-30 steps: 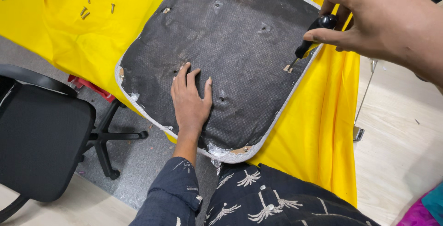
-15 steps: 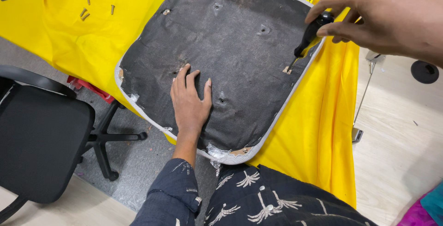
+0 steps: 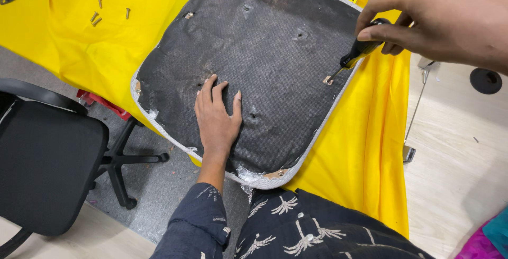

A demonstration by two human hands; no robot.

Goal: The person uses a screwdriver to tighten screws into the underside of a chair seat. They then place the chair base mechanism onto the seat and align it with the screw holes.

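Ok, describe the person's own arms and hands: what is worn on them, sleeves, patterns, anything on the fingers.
The left hand is bare, with no glove, ring or watch showing. Its forearm is bare down to a dark navy sleeve pushed up near the elbow, with small pale markings on the cloth. The right hand is bare too, without rings on the fingers; its wrist runs out of view, so no sleeve shows.

There is a single view, from a camera worn on the person's head, looking steeply down and slightly forward over the yellow-draped tabletop. It sits close: the person's own dark patterned sleeve fills the bottom edge, and the right hand, its grip on a black-handled screwdriver, is cut off at the upper right. Left of that grip, the upturned black fabric seat cushion fills the centre. No second view shares the scene.
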